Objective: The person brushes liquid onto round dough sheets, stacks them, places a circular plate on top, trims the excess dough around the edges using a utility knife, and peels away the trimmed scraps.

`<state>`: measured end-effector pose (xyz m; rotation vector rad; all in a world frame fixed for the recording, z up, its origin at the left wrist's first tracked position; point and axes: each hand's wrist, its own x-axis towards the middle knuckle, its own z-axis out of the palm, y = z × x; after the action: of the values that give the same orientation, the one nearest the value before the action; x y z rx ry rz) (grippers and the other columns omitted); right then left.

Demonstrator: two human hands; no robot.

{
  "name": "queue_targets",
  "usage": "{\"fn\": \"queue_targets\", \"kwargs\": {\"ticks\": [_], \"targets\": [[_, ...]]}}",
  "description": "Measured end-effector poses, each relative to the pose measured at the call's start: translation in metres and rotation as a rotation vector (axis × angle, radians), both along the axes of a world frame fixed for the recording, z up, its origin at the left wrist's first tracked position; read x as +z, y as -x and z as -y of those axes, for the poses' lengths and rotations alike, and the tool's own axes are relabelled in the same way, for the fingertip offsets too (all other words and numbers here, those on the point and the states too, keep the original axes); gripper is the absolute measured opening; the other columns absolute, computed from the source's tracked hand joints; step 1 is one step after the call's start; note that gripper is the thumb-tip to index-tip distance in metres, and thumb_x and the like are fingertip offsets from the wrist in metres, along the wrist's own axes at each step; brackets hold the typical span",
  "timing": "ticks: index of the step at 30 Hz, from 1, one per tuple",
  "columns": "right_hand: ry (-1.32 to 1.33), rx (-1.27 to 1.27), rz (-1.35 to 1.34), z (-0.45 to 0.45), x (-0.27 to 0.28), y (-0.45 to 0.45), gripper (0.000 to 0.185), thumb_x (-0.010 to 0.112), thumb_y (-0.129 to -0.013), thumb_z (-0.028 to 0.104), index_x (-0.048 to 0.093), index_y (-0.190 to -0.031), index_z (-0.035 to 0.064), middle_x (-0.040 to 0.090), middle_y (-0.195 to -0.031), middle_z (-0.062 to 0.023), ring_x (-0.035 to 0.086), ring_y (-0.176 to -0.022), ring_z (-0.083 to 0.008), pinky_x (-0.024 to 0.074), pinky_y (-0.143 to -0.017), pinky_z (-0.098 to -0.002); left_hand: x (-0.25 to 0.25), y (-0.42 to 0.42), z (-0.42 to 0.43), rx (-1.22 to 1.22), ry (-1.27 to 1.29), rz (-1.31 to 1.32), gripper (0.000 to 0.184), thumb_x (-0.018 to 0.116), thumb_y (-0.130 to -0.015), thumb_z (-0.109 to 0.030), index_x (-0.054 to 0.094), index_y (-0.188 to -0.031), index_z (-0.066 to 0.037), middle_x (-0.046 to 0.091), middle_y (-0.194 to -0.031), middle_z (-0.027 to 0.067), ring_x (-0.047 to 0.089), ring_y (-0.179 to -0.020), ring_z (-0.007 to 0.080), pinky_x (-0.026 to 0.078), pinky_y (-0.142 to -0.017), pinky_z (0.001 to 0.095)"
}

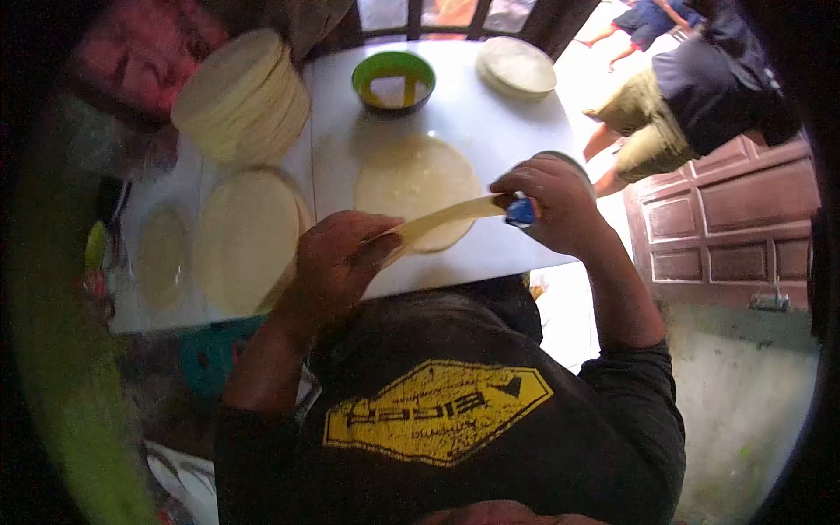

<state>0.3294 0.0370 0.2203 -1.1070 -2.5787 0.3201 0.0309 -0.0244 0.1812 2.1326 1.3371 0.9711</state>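
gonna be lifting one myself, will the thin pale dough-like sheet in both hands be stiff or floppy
The thin pale dough-like sheet looks fairly bendable: it bows between the left hand and right hand. Its narrow edge suggests it's probably light and might tear.

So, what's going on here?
The person's left hand and right hand hold a thin, pale sheet between them, above a pale round on the table. A blue thing, too unclear to name, shows at the right hand. A stack of similar rounds stands to the left, and a green bowl with something yellowish inside sits beyond the hands.
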Motion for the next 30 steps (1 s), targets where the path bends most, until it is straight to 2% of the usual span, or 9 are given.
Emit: {"fn": "queue_targets", "kwargs": {"ticks": [2, 5, 7, 9, 12, 14, 16, 23, 30], "targets": [[0.061, 0.004, -0.052, 0.022, -0.008, -0.005, 0.025, 0.071, -0.073, 0.012, 0.067, -0.098, 0.0114, 0.068, -0.094, -0.0090, 0.065, -0.093, -0.0295, 0.0497, -0.083, -0.0410, -0.014, -0.007, 0.017, -0.054, -0.060, 0.080, 0.020, 0.070, -0.088, -0.021, 0.070, -0.102, -0.005, 0.071, -0.093, 0.0141, 0.069, -0.086, 0.0289, 0.054, -0.079, 0.0385], [0.094, -0.006, -0.167, -0.015, -0.031, -0.019, 0.025, 0.076, -0.073, 0.009, 0.067, -0.097, 0.0078, 0.068, -0.088, -0.0089, 0.065, -0.084, -0.0272, 0.0503, -0.077, -0.0407, -0.033, -0.022, -0.021, 0.004, 0.011, 0.084, 0.022, 0.070, -0.088, -0.023, 0.070, -0.102, -0.005, 0.071, -0.092, 0.0141, 0.069, -0.085, 0.0271, 0.054, -0.078, 0.0373], [0.056, -0.040, -0.037, -0.036, -0.038, -0.013, 0.020, 0.072, -0.079, 0.013, 0.066, -0.097, 0.0060, 0.067, -0.088, -0.0128, 0.065, -0.084, -0.0311, 0.0505, -0.076, -0.0417, -0.049, -0.024, -0.046, 0.103, 0.119, 0.122, 0.023, 0.070, -0.089, -0.023, 0.070, -0.101, -0.004, 0.071, -0.092, 0.0141, 0.069, -0.084, 0.0260, 0.054, -0.078, 0.0365], [0.211, -0.136, 0.030, -0.063, -0.051, -0.001, 0.016, 0.065, -0.085, 0.015, 0.065, -0.097, 0.0045, 0.066, -0.088, -0.0184, 0.064, -0.083, -0.0358, 0.0505, -0.076, -0.0435, -0.069, -0.024, -0.075, 0.219, 0.280, 0.167, 0.025, 0.068, -0.089, -0.025, 0.070, -0.102, -0.003, 0.071, -0.092, 0.0144, 0.069, -0.084, 0.0241, 0.053, -0.077, 0.0351], [0.274, -0.153, 0.200, -0.117, -0.102, 0.016, 0.023, 0.063, -0.088, 0.026, 0.067, -0.100, 0.0071, 0.068, -0.090, -0.0184, 0.065, -0.086, -0.0377, 0.0519, -0.077, -0.0466, -0.114, -0.018, -0.120, 0.244, 0.354, 0.145, 0.026, 0.065, -0.090, -0.025, 0.069, -0.102, -0.003, 0.072, -0.093, 0.0146, 0.069, -0.084, 0.0223, 0.053, -0.077, 0.0339], [0.294, -0.177, 0.173, -0.135, -0.128, 0.023, 0.023, 0.062, -0.089, 0.028, 0.067, -0.099, 0.0080, 0.068, -0.090, -0.0179, 0.065, -0.085, -0.0378, 0.0519, -0.077, -0.0469, -0.135, -0.021, -0.138, 0.249, 0.366, 0.117, 0.026, 0.064, -0.090, -0.025, 0.070, -0.103, -0.003, 0.072, -0.093, 0.0144, 0.069, -0.083, 0.0214, 0.053, -0.078, 0.0335], [0.316, -0.199, 0.148, -0.145, -0.140, 0.029, 0.023, 0.061, -0.090, 0.030, 0.067, -0.099, 0.0090, 0.068, -0.090, -0.0173, 0.065, -0.085, -0.0379, 0.0519, -0.076, -0.0473, -0.143, -0.027, -0.146, 0.361, 0.361, 0.133, 0.027, 0.063, -0.089, -0.026, 0.070, -0.103, -0.004, 0.072, -0.093, 0.0125, 0.069, -0.082, 0.0204, 0.053, -0.077, 0.0327], [0.320, -0.222, 0.141, -0.160, -0.154, 0.033, 0.021, 0.060, -0.091, 0.029, 0.067, -0.097, 0.0105, 0.068, -0.090, -0.0162, 0.065, -0.084, -0.0373, 0.0512, -0.074, -0.0475, -0.153, -0.019, -0.165, 0.313, 0.441, 0.144, 0.027, 0.064, -0.089, -0.027, 0.071, -0.102, -0.005, 0.073, -0.092, 0.0099, 0.069, -0.082, 0.0207, 0.053, -0.077, 0.0328], [0.336, -0.252, 0.169, -0.161, -0.153, 0.036, 0.019, 0.062, -0.091, 0.027, 0.066, -0.100, 0.0106, 0.068, -0.090, -0.0156, 0.064, -0.084, -0.0358, 0.0498, -0.074, -0.0440, -0.152, -0.025, -0.163, 0.396, 0.471, 0.161, 0.028, 0.066, -0.089, -0.028, 0.070, -0.105, -0.006, 0.073, -0.092, 0.0094, 0.069, -0.082, 0.0192, 0.053, -0.077, 0.0328]]}}
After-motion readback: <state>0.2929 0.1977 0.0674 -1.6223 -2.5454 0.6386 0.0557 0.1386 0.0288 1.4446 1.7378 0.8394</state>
